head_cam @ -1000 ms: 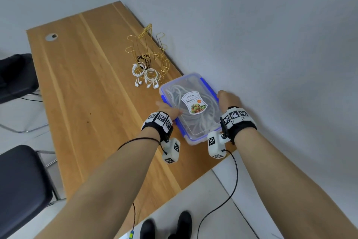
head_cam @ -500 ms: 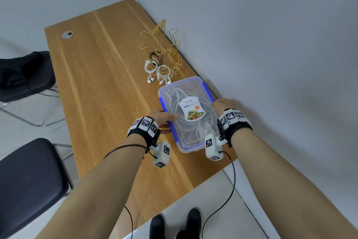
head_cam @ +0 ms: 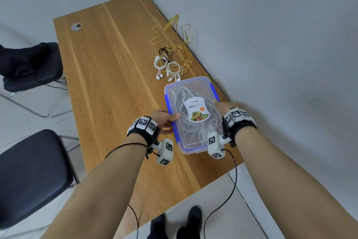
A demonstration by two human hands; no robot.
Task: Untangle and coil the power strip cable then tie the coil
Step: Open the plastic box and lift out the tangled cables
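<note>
Earphones (head_cam: 168, 68) just beyond lidded box (head_cam: 193, 87), wire rack (head_cam: 174, 45) behind, chairs (head_cam: 29, 171) left

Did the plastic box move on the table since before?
Yes. The plastic box has come toward the person: the gap to the white earphones by the gold wire rack is wider.

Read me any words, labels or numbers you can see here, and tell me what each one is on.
"Fresh box": on the white sticker on the lid of the clear plastic box, after Chinese characters too small to read reliably.
Top line of the sticker: Chinese characters, too blurred to read.
Small orange badge on the sticker: unreadable.
Wrist bands and the white blocks below them: black-and-white square marker codes only, no words.
</note>
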